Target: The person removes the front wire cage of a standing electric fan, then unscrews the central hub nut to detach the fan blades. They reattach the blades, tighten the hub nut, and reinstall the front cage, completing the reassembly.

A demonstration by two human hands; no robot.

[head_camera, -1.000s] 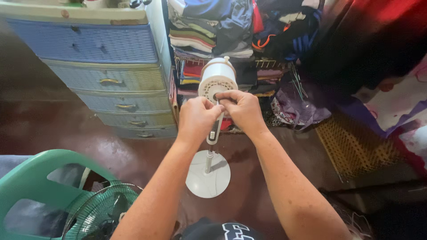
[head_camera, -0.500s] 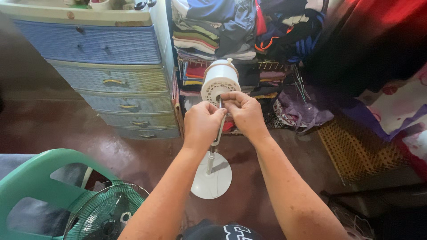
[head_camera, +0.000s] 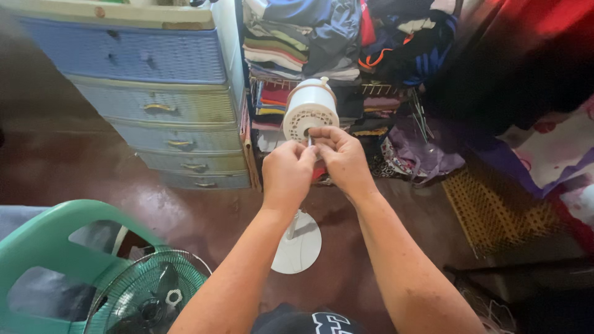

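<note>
We hold both hands, left (head_camera: 288, 173) and right (head_camera: 343, 159), pinched together on the short metal shaft (head_camera: 310, 141) at the front of a white round plastic fan motor housing (head_camera: 309, 109), which stands on its slim pole over a white round base (head_camera: 298, 247) on the brown floor. We judge the housing light, rigid and top-heavy, best steadied at its body. Listed nearby: a blue plastic drawer chest (head_camera: 148, 93), drawers closed; a wire rack (head_camera: 322, 80) of folded clothes; a green fan grille (head_camera: 145, 297).

Both hands (head_camera: 315, 164) pinching shaft at white fan motor (head_camera: 310, 112), round base (head_camera: 298, 246) below
</note>
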